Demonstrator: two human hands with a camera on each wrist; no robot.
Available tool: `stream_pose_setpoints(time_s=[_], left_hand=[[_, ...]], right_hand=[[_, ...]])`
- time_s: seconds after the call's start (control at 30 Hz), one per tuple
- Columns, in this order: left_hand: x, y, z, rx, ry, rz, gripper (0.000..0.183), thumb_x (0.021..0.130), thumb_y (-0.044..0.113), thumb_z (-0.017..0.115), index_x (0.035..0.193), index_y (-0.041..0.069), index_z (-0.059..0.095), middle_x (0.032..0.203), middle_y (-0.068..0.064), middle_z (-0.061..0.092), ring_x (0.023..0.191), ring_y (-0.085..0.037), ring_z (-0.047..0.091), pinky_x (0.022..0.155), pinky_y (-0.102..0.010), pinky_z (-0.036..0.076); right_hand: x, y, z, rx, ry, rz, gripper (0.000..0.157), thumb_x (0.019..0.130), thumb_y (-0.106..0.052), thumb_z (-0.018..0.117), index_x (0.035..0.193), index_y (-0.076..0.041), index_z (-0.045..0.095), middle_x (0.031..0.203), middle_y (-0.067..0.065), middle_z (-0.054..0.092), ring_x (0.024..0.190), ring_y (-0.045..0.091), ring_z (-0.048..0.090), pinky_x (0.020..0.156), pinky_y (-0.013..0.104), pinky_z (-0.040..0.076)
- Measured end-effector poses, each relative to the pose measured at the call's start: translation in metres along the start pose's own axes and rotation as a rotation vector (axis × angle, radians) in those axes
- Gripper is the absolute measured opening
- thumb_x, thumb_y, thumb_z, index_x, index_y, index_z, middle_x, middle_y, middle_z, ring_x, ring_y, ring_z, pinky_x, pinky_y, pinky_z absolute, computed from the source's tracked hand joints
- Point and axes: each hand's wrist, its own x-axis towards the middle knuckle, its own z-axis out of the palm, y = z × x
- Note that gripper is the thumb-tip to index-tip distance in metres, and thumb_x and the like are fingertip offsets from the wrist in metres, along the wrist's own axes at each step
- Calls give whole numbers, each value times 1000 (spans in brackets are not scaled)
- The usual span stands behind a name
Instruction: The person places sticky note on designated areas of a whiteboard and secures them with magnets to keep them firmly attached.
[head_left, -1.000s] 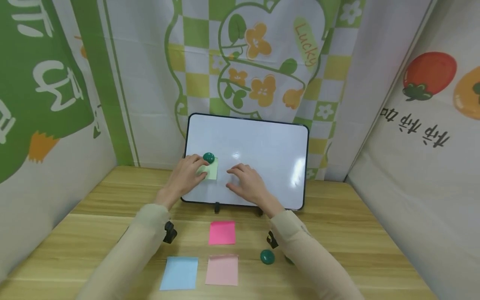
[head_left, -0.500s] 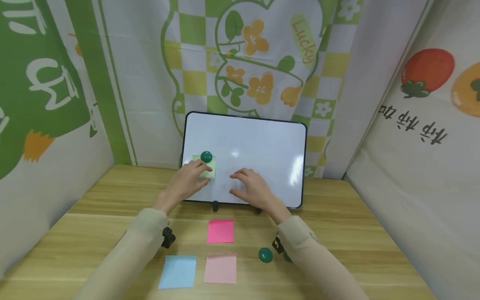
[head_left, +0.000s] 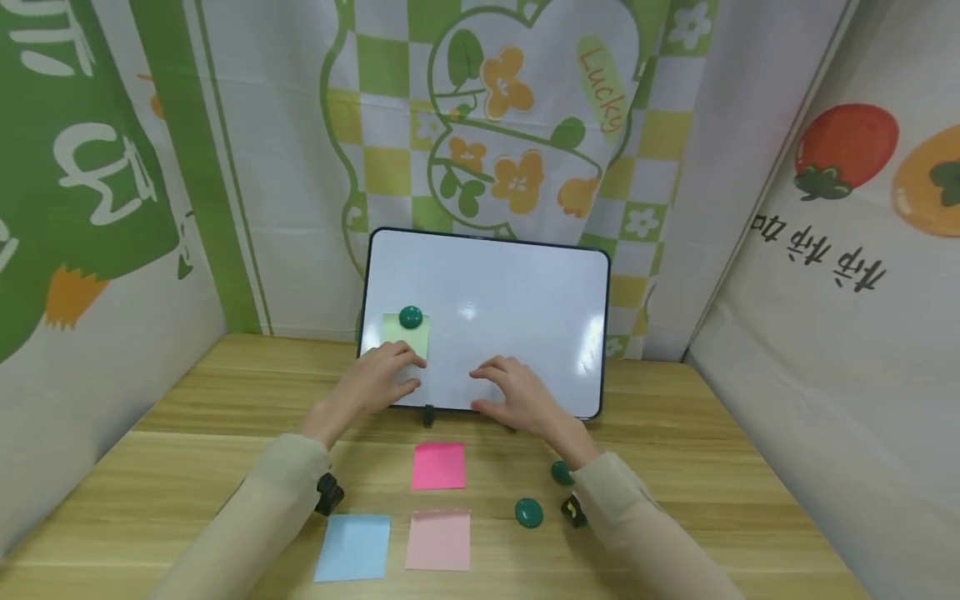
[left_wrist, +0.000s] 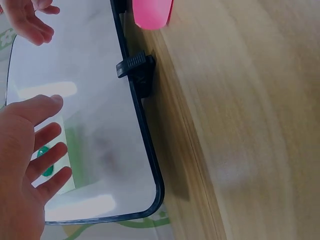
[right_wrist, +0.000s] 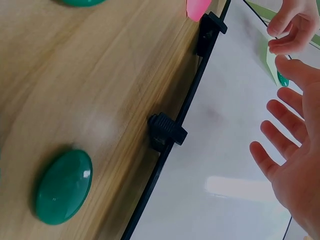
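A white magnetic board (head_left: 510, 317) stands at the back of the wooden table (head_left: 712, 467). A dark green round magnet (head_left: 410, 317) pins a pale green sticky note (head_left: 406, 337) to the board's left side. My left hand (head_left: 393, 371) hovers just below that note with relaxed fingers and holds nothing. In the left wrist view, my left hand (left_wrist: 30, 160) spreads its fingers in front of the board (left_wrist: 100, 100). My right hand (head_left: 502, 385) hangs open over the board's lower edge, also empty. In the right wrist view, the fingers of my right hand (right_wrist: 292, 165) are splayed.
On the table lie a hot pink note (head_left: 438, 465), a pale pink note (head_left: 438, 540) and a blue note (head_left: 353, 547). Two loose green magnets (head_left: 528, 512) (head_left: 561, 472) sit by my right sleeve. Black clips (right_wrist: 167, 131) prop the board. Patterned cloth walls enclose the table.
Both hands have drawn back from the board toward me. My left hand has come off the green note, which stays pinned. A second loose magnet now shows beside my right sleeve.
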Motion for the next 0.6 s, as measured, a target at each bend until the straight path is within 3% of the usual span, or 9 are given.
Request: stream_pose_setpoints(time_s=[0.2,0.6], left_hand=[[-4,9,6,-30,-67,39,21,89,20,75,108,10,73,110,-5,68,100,-24,63,89,-42,54],[-8,18,13,-42,-115,61,22,88,22,76,107,10,73,106,-4,67,101,-22,62,90,-40,54]], right_hand=[[-15,4,-5,2,-19,-10,48,91,-34,72,131,-9,63,131,9,61,121,29,57,101,47,48],[-41,8,-10,1,-18,-23,48,90,-34,74,131,-10,64,130,7,62,121,27,58,101,46,49]])
